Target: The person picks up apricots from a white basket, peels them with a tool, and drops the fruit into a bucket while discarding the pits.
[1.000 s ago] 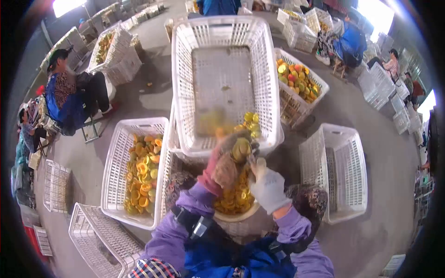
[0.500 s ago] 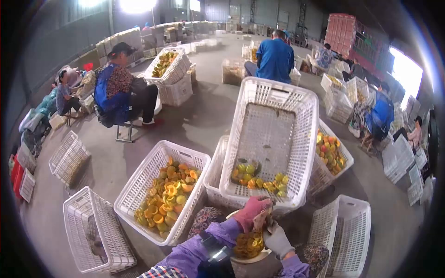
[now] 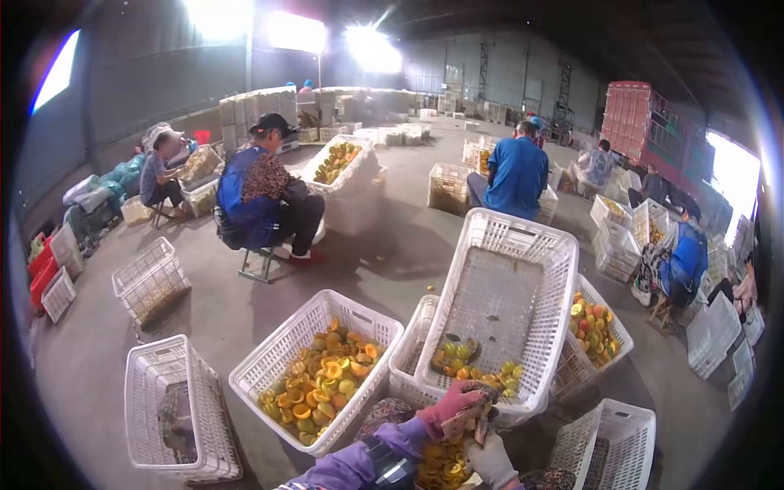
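Observation:
My left hand (image 3: 454,407), in a pink glove, is closed in front of the tilted crate. Just below and right of it, my right hand (image 3: 491,460) in a pale grey glove is closed too. The two hands meet at something small and brownish that I cannot make out. Beneath them sits a container of orange fruit pieces (image 3: 443,465), partly hidden by the hands. The tilted white crate (image 3: 563,318) holds some green and yellow fruits (image 3: 454,358) at its lower end. To the left, another white crate (image 3: 260,373) holds cut, hollowed orange fruit halves (image 3: 325,384).
White crates stand at the left (image 3: 131,408) and right (image 3: 645,433). Behind the tilted crate is a crate of red and yellow fruit (image 3: 594,329). A seated person (image 3: 263,192) works ahead left, and another in blue (image 3: 517,171) beyond. A yellow piece (image 3: 430,287) lies on the floor.
The view has tilted up, so the crates and hands sit lower in it. Both hands stay close together over the container of fruit pieces. The crates have not visibly moved.

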Demonstrator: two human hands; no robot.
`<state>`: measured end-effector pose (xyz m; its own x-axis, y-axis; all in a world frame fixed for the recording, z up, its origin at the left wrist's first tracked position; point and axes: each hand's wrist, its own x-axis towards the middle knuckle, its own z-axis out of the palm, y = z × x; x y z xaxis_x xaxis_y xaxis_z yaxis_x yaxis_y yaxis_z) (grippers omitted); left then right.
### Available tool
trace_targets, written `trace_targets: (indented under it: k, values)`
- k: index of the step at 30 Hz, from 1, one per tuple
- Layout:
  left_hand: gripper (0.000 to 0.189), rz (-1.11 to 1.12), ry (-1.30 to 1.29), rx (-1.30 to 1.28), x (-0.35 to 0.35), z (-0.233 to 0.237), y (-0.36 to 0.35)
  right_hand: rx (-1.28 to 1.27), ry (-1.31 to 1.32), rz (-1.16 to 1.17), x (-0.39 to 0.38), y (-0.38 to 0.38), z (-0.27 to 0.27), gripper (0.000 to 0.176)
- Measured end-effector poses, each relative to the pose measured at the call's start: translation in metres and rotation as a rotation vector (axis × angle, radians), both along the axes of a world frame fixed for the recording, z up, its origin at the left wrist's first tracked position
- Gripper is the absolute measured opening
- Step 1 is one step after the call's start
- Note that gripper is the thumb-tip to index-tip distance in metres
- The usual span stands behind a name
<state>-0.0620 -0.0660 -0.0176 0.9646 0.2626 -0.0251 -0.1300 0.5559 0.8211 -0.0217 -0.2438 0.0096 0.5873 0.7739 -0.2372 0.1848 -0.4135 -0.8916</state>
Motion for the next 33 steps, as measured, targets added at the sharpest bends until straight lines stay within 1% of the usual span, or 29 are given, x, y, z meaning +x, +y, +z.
trace_targets:
  k: [1, 2, 3, 4, 5, 6, 7, 10, 11, 12, 14, 15, 18, 20, 21, 22, 23, 24, 26, 27, 28, 29, 30, 31, 32, 33]
  values:
    - [0.029, 0.053, 0.090, 0.004, 0.001, -0.004, -0.003, -0.016, -0.320, -0.002, 0.002, 0.002, -0.015, 0.033]
    - [0.029, 0.171, 0.150, 0.088, 0.000, 0.007, -0.009, -0.028, -0.643, -0.010, 0.008, 0.006, -0.034, 0.033]
    - [0.028, 0.286, 0.222, 0.171, -0.002, 0.019, -0.016, 0.057, -0.638, 0.099, 0.020, 0.005, -0.050, 0.035]
    - [0.028, 0.277, 0.145, 0.156, -0.002, 0.020, -0.014, 0.140, -0.623, 0.212, 0.032, 0.004, -0.066, 0.038]
    - [0.027, 0.264, 0.069, 0.143, -0.002, 0.018, -0.012, 0.229, -0.352, 0.142, 0.010, 0.003, -0.030, 0.045]
    - [0.027, 0.247, 0.008, 0.122, -0.004, 0.013, -0.013, 0.303, -0.065, 0.072, -0.007, 0.000, -0.009, 0.052]
    - [0.030, 0.198, -0.035, 0.126, -0.008, 0.018, -0.010, 0.063, 0.090, 0.156, 0.010, -0.002, -0.020, 0.073]
    - [0.030, 0.217, -0.063, 0.091, -0.008, 0.014, -0.007, 0.036, 0.047, 0.042, -0.021, 0.002, 0.037, 0.032]
    - [0.030, 0.198, -0.128, -0.052, -0.011, 0.023, -0.011, 0.214, -0.231, 0.129, -0.008, 0.005, 0.008, 0.031]
    - [0.029, 0.235, -0.074, 0.027, -0.011, 0.029, -0.014, 0.382, -0.540, 0.170, 0.004, 0.008, -0.019, 0.029]
    - [0.029, 0.323, 0.038, 0.188, -0.009, 0.035, -0.013, 0.398, -0.369, 0.227, 0.004, 0.008, -0.015, 0.028]
    - [0.029, 0.325, -0.053, 0.178, -0.008, 0.032, -0.011, 0.028, 0.197, 0.021, -0.033, 0.007, 0.061, 0.026]
    - [0.031, 0.232, -0.237, 0.021, -0.019, 0.048, -0.003, 0.185, 0.044, 0.092, -0.031, 0.020, 0.064, 0.007]
    - [0.031, 0.357, -0.217, 0.227, -0.030, 0.054, -0.008, 0.120, -0.267, 0.140, -0.019, 0.019, 0.053, 0.015]
    - [0.031, 0.424, -0.207, 0.338, -0.037, 0.058, -0.008, 0.109, -0.387, 0.177, -0.005, 0.018, 0.035, 0.018]
    - [0.032, 0.379, -0.245, 0.554, -0.024, 0.038, 0.009, 0.106, -0.514, 0.215, 0.004, 0.023, 0.027, 0.021]
    - [0.033, 0.349, -0.298, 0.771, -0.012, 0.018, 0.026, -0.014, -0.506, 0.255, 0.002, 0.022, 0.039, 0.026]
    - [0.033, 0.334, -0.367, 0.967, 0.000, -0.002, 0.043, -0.034, -0.592, 0.265, 0.002, 0.024, 0.034, 0.021]
    - [0.030, 0.383, -0.468, 1.159, 0.012, -0.015, 0.055, -0.064, -0.767, 0.285, 0.005, 0.028, 0.006, 0.014]
    - [0.031, 0.484, -0.472, 1.317, 0.011, -0.008, 0.053, 0.039, -0.789, 0.128, 0.001, 0.032, -0.012, 0.012]
    - [0.032, 0.493, -0.239, 1.110, 0.002, 0.016, 0.039, 0.202, -0.801, 0.165, 0.003, 0.040, -0.021, 0.012]
    - [0.033, 0.494, -0.017, 0.898, -0.011, 0.052, 0.019, 0.369, -0.809, 0.200, 0.006, 0.051, -0.028, 0.012]
    - [0.035, 0.488, 0.195, 0.668, -0.017, 0.070, 0.006, 0.369, -0.808, 0.258, 0.011, 0.049, -0.027, 0.013]
    - [0.036, 0.514, 0.075, 0.479, -0.006, 0.049, 0.007, 0.368, -0.805, 0.315, 0.016, 0.047, -0.025, 0.015]
    - [0.035, 0.507, -0.007, 0.477, -0.010, 0.049, 0.012, 0.368, -0.800, 0.373, 0.020, 0.045, -0.022, 0.017]
    - [0.034, 0.493, -0.090, 0.472, -0.014, 0.049, 0.016, 0.255, -0.468, 0.316, 0.003, 0.036, 0.019, 0.018]
